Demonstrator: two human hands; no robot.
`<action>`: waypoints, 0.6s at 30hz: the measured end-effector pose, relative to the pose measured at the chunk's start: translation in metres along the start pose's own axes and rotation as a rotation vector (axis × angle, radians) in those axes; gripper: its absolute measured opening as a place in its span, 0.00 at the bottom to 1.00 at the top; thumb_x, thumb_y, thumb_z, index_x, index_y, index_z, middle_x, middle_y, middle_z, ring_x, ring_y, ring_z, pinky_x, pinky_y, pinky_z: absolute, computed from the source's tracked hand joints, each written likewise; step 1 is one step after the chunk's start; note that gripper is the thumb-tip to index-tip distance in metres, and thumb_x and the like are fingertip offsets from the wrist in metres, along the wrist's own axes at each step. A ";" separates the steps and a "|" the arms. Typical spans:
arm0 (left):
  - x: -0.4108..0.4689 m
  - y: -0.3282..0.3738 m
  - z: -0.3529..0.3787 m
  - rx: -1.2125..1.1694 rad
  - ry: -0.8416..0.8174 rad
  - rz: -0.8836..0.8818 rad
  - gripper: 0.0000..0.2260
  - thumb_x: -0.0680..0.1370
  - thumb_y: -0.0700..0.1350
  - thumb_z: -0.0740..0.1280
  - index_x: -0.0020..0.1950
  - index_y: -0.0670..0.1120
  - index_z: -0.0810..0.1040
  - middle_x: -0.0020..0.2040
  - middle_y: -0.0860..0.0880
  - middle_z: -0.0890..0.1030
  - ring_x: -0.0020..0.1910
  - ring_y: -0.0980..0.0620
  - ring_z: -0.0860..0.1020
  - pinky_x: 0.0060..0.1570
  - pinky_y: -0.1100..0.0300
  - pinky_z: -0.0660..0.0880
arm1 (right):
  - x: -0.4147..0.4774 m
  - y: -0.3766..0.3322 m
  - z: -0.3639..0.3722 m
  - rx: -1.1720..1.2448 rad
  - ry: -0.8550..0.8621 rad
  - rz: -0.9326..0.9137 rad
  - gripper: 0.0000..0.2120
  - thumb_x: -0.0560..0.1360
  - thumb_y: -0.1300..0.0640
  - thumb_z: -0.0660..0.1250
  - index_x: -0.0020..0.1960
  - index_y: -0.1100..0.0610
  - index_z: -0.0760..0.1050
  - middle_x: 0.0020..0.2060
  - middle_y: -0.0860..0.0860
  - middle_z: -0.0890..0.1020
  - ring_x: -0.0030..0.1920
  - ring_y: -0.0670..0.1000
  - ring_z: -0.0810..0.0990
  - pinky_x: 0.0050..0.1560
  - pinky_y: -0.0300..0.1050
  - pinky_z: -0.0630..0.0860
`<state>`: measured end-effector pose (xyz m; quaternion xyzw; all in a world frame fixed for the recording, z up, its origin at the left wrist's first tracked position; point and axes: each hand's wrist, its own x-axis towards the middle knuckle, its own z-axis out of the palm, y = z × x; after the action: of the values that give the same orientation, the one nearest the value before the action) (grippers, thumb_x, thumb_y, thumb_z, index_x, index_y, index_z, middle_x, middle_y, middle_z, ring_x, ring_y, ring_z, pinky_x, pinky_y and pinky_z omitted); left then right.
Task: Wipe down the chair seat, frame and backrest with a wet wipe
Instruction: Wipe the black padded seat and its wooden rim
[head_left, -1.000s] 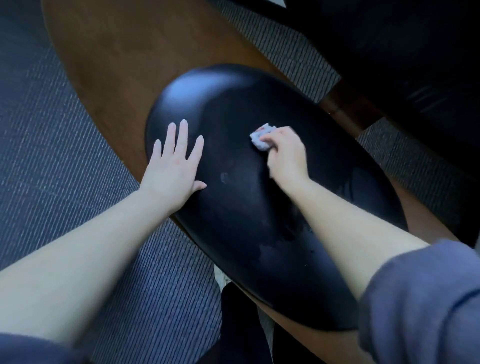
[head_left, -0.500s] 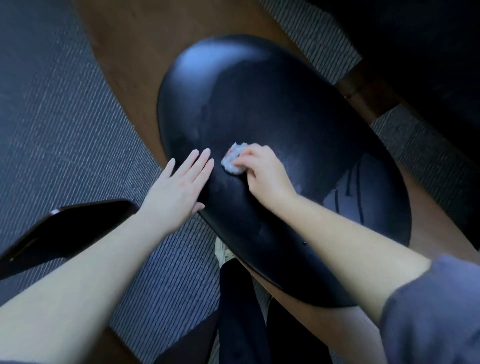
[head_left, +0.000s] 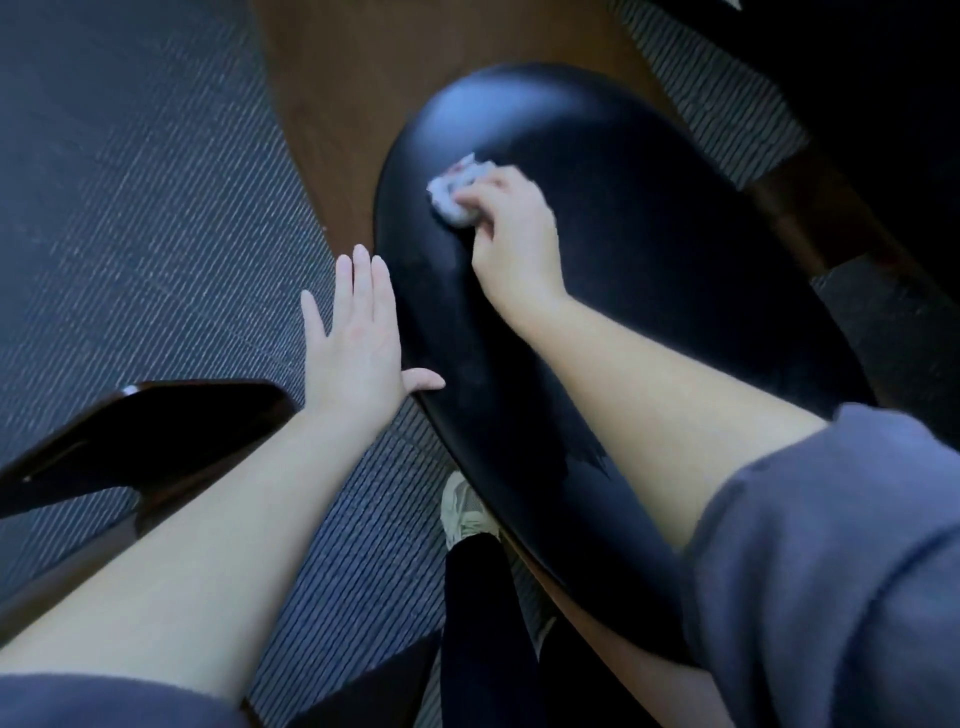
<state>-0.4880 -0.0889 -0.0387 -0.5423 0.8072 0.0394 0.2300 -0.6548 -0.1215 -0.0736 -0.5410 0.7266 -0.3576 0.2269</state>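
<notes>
Over striped carpet (head_left: 156, 218), glossy black seat (head_left: 665, 322), crumpled wipe (head_left: 451, 195)

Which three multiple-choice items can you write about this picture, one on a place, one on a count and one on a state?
1. Where is the crumpled white wet wipe?
A. on the far part of the glossy black oval chair seat
B. on the carpet
C. on a shoe

2. How many hands hold the wipe?
A. none
B. one
C. two

3. How is the left hand?
A. flat, with straight fingers
B. closed in a fist
C. pinching a cloth

Answers:
1 A: the wipe lies on the seat near its far, shiny end.
2 B: only the right hand grips it.
3 A: its fingers are straight along the seat's left edge, with the thumb on the seat.
</notes>
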 end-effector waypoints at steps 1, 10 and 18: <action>-0.001 -0.002 0.001 -0.017 0.000 -0.004 0.58 0.65 0.71 0.66 0.78 0.38 0.41 0.80 0.41 0.42 0.79 0.44 0.43 0.74 0.39 0.51 | -0.021 -0.001 0.000 0.009 -0.052 -0.093 0.17 0.68 0.71 0.60 0.47 0.58 0.83 0.48 0.52 0.81 0.47 0.57 0.76 0.48 0.44 0.72; -0.008 -0.019 0.011 -0.233 -0.099 0.082 0.56 0.67 0.70 0.67 0.79 0.38 0.41 0.79 0.41 0.35 0.79 0.44 0.39 0.75 0.41 0.51 | -0.013 -0.001 -0.024 -0.012 -0.158 -0.171 0.18 0.67 0.72 0.60 0.47 0.57 0.84 0.47 0.52 0.81 0.47 0.58 0.77 0.49 0.38 0.68; -0.013 -0.024 0.017 -0.182 -0.044 0.079 0.57 0.66 0.70 0.67 0.79 0.39 0.41 0.79 0.41 0.36 0.79 0.45 0.41 0.75 0.43 0.52 | -0.063 -0.010 -0.003 -0.006 -0.328 -0.325 0.18 0.71 0.63 0.53 0.46 0.58 0.82 0.48 0.49 0.82 0.44 0.55 0.74 0.45 0.44 0.73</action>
<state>-0.4573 -0.0822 -0.0446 -0.5276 0.8158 0.1334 0.1956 -0.6309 -0.0625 -0.0679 -0.7026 0.5844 -0.2943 0.2796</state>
